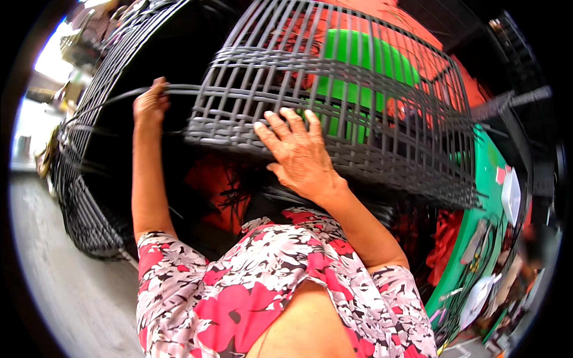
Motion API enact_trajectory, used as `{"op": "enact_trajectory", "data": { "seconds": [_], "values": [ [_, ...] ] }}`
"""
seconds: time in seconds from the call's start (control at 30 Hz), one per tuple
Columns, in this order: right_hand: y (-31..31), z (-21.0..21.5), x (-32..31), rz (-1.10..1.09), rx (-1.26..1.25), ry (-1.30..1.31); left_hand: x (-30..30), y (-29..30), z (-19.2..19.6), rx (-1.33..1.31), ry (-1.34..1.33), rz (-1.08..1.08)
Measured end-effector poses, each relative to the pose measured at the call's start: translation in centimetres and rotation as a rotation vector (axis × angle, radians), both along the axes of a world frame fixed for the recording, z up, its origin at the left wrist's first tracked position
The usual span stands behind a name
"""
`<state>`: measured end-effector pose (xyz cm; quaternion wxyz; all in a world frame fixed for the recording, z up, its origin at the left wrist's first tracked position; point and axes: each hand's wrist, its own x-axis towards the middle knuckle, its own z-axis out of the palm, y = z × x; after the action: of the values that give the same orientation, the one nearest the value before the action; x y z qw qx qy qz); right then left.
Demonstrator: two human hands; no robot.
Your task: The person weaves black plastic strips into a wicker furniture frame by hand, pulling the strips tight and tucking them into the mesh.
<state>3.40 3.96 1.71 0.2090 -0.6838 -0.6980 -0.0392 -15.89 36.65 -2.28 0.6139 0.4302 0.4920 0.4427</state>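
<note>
Grasping dark grey strands [182,89] in the left hand [151,102], raised at the upper left, with that grip clenched around them. Stretched from the dark woven lattice [334,70] past the fist, then bowed leftward toward a second woven piece [89,209]. Laying the right hand [298,152] on the lattice with spread fingers, near its densely plaited lower edge, with that grip released (pressing hard or lightly, impossible to tell). Tilted across the upper middle, in front of the floral top [239,316], and crossed by tighter woven bands. Seen through the bars, a bright green form [358,51]; beyond, red material [471,86]. At the right, a green tabletop [486,158] with a white container [511,197] and loose dark strands; at the lower left, a grey floor [71,286].
</note>
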Motion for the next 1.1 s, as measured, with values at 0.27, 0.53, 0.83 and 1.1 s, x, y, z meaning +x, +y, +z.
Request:
{"op": "enact_trajectory", "data": {
  "seconds": [0.27, 0.53, 0.83, 1.1],
  "values": [
    [0.0, -0.5, 0.5, -0.086, 0.024, -0.046, 2.1, -2.1, -2.0, -0.224, -0.134, -0.385],
    [0.0, 0.3, 0.3, -0.035, -0.024, -0.040, -3.4, 0.9, -8.3, -0.375, -0.250, -0.167],
    [0.0, 0.0, -0.3, -0.031, -0.024, -0.046, 1.4, -5.1, -1.4, -0.124, -0.183, -0.414],
    [0.2, 1.1, -0.1, -0.005, -0.047, -0.072, 2.8, -4.4, -1.9, 0.104, 0.127, -0.494]
  ]
}}
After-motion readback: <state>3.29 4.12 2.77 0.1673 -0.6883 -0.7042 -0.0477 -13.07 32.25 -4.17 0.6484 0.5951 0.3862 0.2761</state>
